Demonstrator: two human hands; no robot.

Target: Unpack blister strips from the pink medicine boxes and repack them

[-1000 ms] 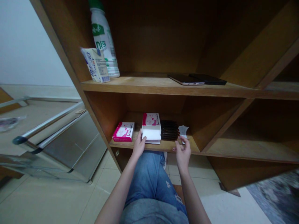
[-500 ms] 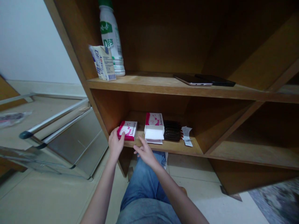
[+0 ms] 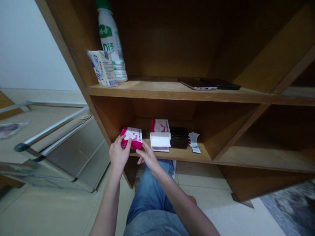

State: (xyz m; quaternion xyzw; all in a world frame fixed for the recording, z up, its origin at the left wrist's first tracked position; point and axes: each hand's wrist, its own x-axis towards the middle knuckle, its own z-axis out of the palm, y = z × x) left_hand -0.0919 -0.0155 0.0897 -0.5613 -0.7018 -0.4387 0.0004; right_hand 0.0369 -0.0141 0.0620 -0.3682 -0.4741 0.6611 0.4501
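A pink and white cardboard box (image 3: 133,135) is at the left of the lower shelf, its front edge tipped up a little. My left hand (image 3: 118,154) grips its left side, thumb across the front and fingers along the edge. At the box's front right corner, my right hand (image 3: 149,160) has its thumb and index finger against it. Right of these lies a second pink and white box (image 3: 159,126), its white end flap (image 3: 159,141) open towards me. Several dark brown ampoules (image 3: 179,137) lie in a row beside it, with a folded paper (image 3: 195,142) at their right end.
On the upper shelf (image 3: 152,87) stand a white bottle with a green cap (image 3: 112,42) and a drink carton (image 3: 103,68). A phone (image 3: 197,84) and another flat dark device (image 3: 222,84) lie further right. A metal-framed cart (image 3: 61,131) stands left of the wooden unit.
My right hand has moved left and now touches the left box's corner. That box's front edge has tipped up slightly. The whole view has shifted a little.
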